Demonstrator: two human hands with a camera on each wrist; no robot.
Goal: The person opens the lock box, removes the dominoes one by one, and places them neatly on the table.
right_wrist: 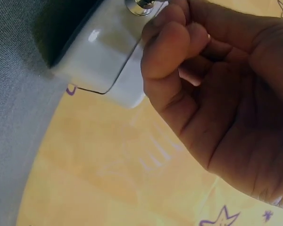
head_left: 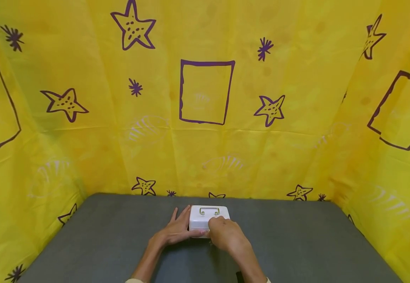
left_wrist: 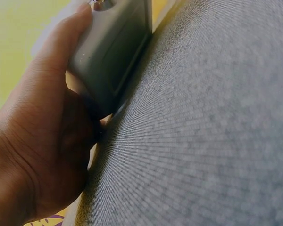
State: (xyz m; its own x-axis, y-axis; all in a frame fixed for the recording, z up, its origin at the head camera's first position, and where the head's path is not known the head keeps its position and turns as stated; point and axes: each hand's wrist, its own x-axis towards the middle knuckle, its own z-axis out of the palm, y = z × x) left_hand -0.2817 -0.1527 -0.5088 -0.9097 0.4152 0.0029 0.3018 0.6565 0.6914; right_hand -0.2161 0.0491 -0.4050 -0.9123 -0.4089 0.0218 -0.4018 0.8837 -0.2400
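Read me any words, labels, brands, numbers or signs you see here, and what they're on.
None to read.
Glossy white rectangular box: no lettering on the faces in view.
Yellow fabric backdrop: only drawings, such as purple-outlined stars, no writing.
Dark grey tabletop: no marks to read.

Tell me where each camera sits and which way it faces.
Head: on the head, facing forward and down at the white box on the table; left hand, right hand and forearms show.
Left wrist: on that wrist, facing the box and table; the left hand shows.
Right wrist: on that wrist, facing the box's lock; the right hand shows.
Shared: both wrist views include the lock.
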